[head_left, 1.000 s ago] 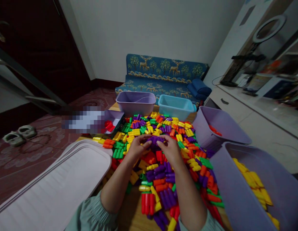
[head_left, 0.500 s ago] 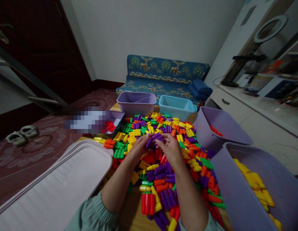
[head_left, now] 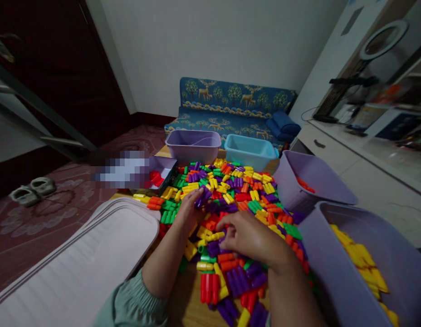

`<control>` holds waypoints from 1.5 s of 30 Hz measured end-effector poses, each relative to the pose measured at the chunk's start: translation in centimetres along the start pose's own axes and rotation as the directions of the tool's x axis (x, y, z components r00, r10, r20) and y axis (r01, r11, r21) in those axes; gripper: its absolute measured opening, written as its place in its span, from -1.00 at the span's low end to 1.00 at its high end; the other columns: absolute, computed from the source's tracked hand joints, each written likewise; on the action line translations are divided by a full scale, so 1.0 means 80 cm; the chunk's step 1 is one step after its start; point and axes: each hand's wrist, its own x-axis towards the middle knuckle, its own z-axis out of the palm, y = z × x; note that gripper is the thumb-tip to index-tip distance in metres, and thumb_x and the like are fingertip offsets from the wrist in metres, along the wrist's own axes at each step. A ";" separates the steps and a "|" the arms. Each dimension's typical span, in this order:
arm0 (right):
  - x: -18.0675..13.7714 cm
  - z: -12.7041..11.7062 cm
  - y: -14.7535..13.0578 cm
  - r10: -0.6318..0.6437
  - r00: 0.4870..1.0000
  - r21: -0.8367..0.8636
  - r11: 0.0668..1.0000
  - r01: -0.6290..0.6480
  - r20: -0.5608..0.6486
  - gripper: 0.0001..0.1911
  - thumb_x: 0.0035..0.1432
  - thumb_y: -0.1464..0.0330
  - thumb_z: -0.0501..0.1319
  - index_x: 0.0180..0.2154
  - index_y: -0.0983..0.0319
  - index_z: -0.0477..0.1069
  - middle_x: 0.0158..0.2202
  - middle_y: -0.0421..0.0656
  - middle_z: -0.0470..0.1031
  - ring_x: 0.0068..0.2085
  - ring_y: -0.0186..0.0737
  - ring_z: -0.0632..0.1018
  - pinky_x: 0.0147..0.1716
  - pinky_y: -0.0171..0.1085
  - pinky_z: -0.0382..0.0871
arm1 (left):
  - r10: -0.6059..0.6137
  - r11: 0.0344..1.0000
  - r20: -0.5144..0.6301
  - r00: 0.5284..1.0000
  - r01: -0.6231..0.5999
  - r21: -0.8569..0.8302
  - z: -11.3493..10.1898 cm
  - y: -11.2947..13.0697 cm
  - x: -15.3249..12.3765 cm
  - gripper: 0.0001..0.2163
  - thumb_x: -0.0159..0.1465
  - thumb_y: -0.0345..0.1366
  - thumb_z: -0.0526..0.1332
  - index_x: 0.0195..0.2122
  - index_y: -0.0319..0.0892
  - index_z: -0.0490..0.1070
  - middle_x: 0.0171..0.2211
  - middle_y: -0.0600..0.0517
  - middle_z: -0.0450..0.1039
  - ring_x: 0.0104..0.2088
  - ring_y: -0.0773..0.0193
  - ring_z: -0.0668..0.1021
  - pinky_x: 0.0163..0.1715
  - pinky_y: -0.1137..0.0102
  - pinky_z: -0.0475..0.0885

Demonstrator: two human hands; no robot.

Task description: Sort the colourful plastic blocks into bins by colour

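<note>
My left hand (head_left: 189, 210) is closed around a purple plastic block (head_left: 203, 197) made of joined tubes, lifted slightly over the pile. Lower and to the right, my right hand (head_left: 242, 234) reaches down into the pile, its thumb and index finger apart. Purple blocks (head_left: 213, 248) lie right at those fingertips; I see none lifted by that hand. Around both hands spread loose tube-shaped blocks in red, yellow, green, orange and purple. A red block (head_left: 209, 288) of joined tubes lies near the front.
A purple bin (head_left: 193, 147) and a light-blue bin (head_left: 250, 153) stand at the back. On the right, one bin (head_left: 315, 175) holds orange-red pieces, another (head_left: 319, 240) yellow ones. Stacked pale lids (head_left: 81, 268) lie left, near an open box (head_left: 168, 175) with red pieces.
My hands have parted from the purple block they both touched. The left keeps it and shifts slightly left; the right has come down and nearer, into the pile.
</note>
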 end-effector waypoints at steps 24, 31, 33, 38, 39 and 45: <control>0.032 0.029 0.000 0.093 0.985 -0.361 0.922 -0.142 -0.148 -0.51 0.05 0.33 0.28 0.07 0.07 0.46 -0.05 -0.09 0.59 -0.02 -0.03 0.57 -0.05 -0.17 0.38 | 0.088 0.989 -0.061 0.994 -0.080 0.123 -0.009 0.000 0.005 -0.59 -0.06 -0.04 0.43 -0.26 -0.20 0.49 -0.42 0.06 0.53 -0.48 0.35 0.55 -0.67 0.59 0.27; 0.023 0.018 0.005 0.015 0.998 -0.087 0.996 -0.021 -0.069 -0.71 0.07 0.31 0.26 -0.14 0.16 0.59 -0.29 -0.16 0.64 -0.25 -0.19 0.60 -0.29 -0.33 0.35 | 0.088 0.989 -0.052 0.995 -0.081 0.125 -0.010 -0.001 0.005 -0.58 -0.04 -0.04 0.42 -0.23 -0.19 0.49 -0.38 0.04 0.53 -0.47 0.38 0.54 -0.65 0.61 0.29; 0.024 0.026 0.006 -0.059 0.996 -0.042 0.997 0.062 0.071 -0.80 0.06 0.31 0.26 -0.27 0.15 0.62 -0.36 -0.20 0.64 -0.34 -0.24 0.59 -0.39 -0.36 0.31 | 0.092 0.989 -0.046 0.995 -0.085 0.121 -0.011 -0.001 0.006 -0.58 -0.03 -0.04 0.42 -0.23 -0.19 0.49 -0.39 0.06 0.52 -0.48 0.38 0.54 -0.65 0.61 0.29; 0.037 0.044 0.018 -0.046 0.997 -0.088 0.995 0.052 0.061 -0.77 0.01 0.35 0.30 -0.24 0.12 0.62 -0.35 -0.20 0.64 -0.29 -0.16 0.61 -0.33 -0.32 0.35 | 0.097 0.988 -0.050 0.994 -0.090 0.124 -0.010 0.001 0.004 -0.62 0.00 -0.05 0.41 -0.25 -0.19 0.49 -0.42 0.08 0.51 -0.47 0.38 0.54 -0.63 0.60 0.32; 0.039 0.044 0.022 -0.027 1.000 -0.097 0.995 0.026 -0.008 -0.75 0.02 0.36 0.29 -0.19 0.12 0.61 -0.28 -0.18 0.65 -0.22 -0.13 0.62 -0.26 -0.29 0.38 | 0.094 0.988 -0.059 0.994 -0.086 0.124 -0.009 0.001 0.003 -0.62 0.01 -0.05 0.40 -0.23 -0.18 0.49 -0.42 0.08 0.51 -0.48 0.38 0.55 -0.63 0.60 0.33; 0.053 0.027 0.043 0.044 0.913 -0.072 0.994 -0.080 -0.405 -0.67 0.10 0.38 0.27 -0.05 0.18 0.53 -0.02 -0.07 0.57 0.02 -0.07 0.55 0.06 -0.12 0.36 | 0.099 0.987 -0.047 0.994 -0.092 0.133 -0.007 0.005 0.000 -0.56 0.09 -0.12 0.35 -0.03 -0.18 0.48 -0.35 0.02 0.54 -0.51 0.38 0.57 -0.71 0.62 0.28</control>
